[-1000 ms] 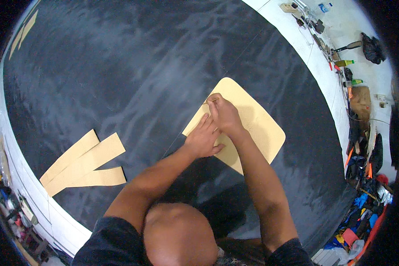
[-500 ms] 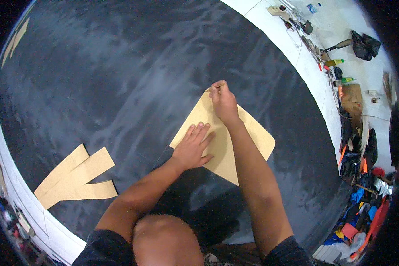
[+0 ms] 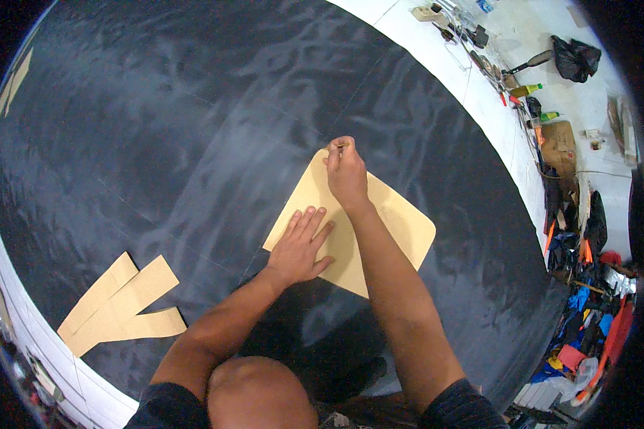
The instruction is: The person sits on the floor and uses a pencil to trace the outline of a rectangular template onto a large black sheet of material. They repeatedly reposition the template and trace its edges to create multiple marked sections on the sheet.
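Observation:
A tan sheet with rounded corners [image 3: 397, 229], like a card pattern, lies flat on a large black cloth [image 3: 215, 93]. My left hand [image 3: 300, 243] presses on its left part, palm down and fingers spread. At its far corner is my right hand [image 3: 345, 171], fingers pinched together. A small bit of something thin and dark seems to show at the fingertips, too little to name. My right forearm covers part of the sheet's middle. Thin pale lines run across the cloth, some close to the sheet.
Several tan strips [image 3: 122, 304] overlap in a fan at the left; more tan pieces [image 3: 13, 89] lie at the far left edge. Along the right, on the white floor [image 3: 436, 79], are a black bag [image 3: 574, 58], bottles, a cardboard piece [image 3: 558, 146], cords and coloured scraps [image 3: 587, 336]. My knee [image 3: 261, 397] is in front.
The whole view has shifted slightly. My right hand has turned a little at the sheet's far corner, fingers still pinched. My left hand stays flat on the sheet.

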A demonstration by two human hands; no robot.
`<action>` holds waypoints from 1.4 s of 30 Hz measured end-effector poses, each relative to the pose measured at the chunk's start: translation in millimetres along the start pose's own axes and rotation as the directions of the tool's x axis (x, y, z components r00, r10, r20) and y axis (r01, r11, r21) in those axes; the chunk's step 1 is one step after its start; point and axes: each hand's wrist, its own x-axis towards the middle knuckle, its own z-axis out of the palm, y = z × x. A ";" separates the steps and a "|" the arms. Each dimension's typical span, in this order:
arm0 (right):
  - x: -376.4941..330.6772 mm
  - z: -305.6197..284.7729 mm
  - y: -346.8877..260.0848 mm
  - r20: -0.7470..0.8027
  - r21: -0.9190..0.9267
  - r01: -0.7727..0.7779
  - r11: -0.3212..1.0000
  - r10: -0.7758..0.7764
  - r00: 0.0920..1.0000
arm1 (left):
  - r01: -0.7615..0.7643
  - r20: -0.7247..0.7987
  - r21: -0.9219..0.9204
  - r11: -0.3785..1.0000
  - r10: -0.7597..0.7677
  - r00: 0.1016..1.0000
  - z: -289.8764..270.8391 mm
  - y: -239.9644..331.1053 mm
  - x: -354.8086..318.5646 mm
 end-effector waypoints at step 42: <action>-69.0 -80.7 73.3 -0.222 0.036 -0.367 0.930 0.365 0.904 | 0.010 0.402 0.391 0.920 -0.181 0.898 -34.7 43.5 49.2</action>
